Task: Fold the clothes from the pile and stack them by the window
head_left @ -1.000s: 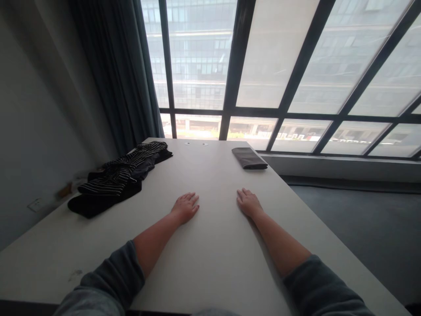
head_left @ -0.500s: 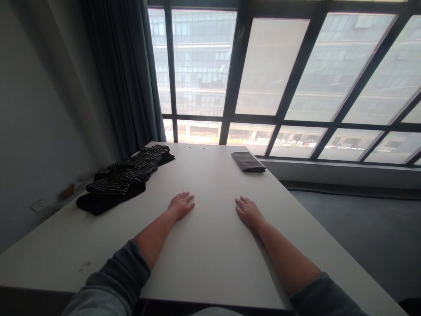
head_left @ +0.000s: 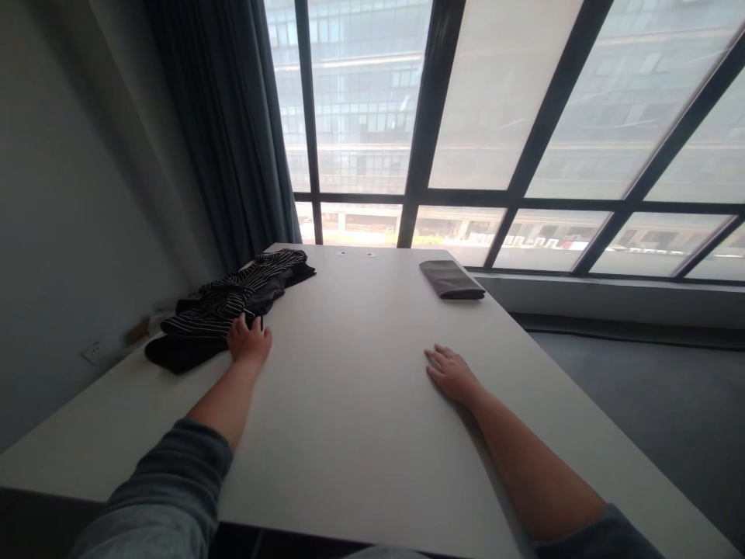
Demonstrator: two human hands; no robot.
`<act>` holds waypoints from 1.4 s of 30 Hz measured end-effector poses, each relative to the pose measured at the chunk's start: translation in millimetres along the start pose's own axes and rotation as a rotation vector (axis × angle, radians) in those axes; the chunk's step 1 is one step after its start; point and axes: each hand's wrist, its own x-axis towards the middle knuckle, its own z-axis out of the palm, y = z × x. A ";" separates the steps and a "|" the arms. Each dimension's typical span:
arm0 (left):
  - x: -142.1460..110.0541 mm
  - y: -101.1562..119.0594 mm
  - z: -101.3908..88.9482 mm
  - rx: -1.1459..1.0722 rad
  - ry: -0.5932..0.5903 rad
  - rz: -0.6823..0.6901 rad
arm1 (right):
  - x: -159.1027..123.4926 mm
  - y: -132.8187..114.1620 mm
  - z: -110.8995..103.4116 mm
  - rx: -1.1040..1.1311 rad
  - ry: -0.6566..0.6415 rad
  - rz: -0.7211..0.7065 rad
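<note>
At the left of the white table [head_left: 343, 435] lies a loose heap of dark clothing, with a black garment with thin white stripes [head_left: 203, 314] on top and plain black fabric [head_left: 180, 355] under it. My left hand [head_left: 249, 340] is over the near right edge of this heap, its fingers spread; whether they touch the cloth I cannot tell. Palm down on the tabletop, my right hand [head_left: 454, 374] rests with its fingers stretched out and holds nothing. Beyond it, near the right edge, is a folded grey cloth [head_left: 452, 279].
Tall framed windows [head_left: 361, 116] rise behind the table's far end. A dark curtain [head_left: 233, 140] hangs at the back left, beside a wall with a socket [head_left: 91, 353]. Two small white pieces [head_left: 371, 255] lie near the far edge. Grey floor [head_left: 617, 388] extends at the right.
My left hand has moved left and a little forward, from the bare tabletop to the dark clothing. My right hand stays flat on the table. The view has shifted slightly.
</note>
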 end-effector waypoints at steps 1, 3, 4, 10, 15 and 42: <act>8.8 -8.4 -1.8 -0.015 0.014 -0.041 | 0.2 0.2 -0.3 0.005 -0.004 0.001; 27.3 -19.5 -6.4 -0.057 -0.010 -0.105 | 0.8 0.6 -0.7 0.016 -0.009 0.001; 36.9 -22.7 -9.7 -0.074 -0.036 -0.135 | 1.0 0.8 -0.8 0.023 -0.010 0.002; 80.4 -24.7 -43.7 -0.137 -0.060 -0.229 | 1.7 2.5 -0.2 0.057 0.002 -0.003; 95.9 -5.0 -77.0 -0.226 0.094 -0.193 | 0.0 1.3 -2.2 0.060 0.005 -0.019; -104.9 122.6 -41.3 -0.168 -0.581 0.722 | -28.8 -62.0 -38.6 0.549 -0.136 -0.562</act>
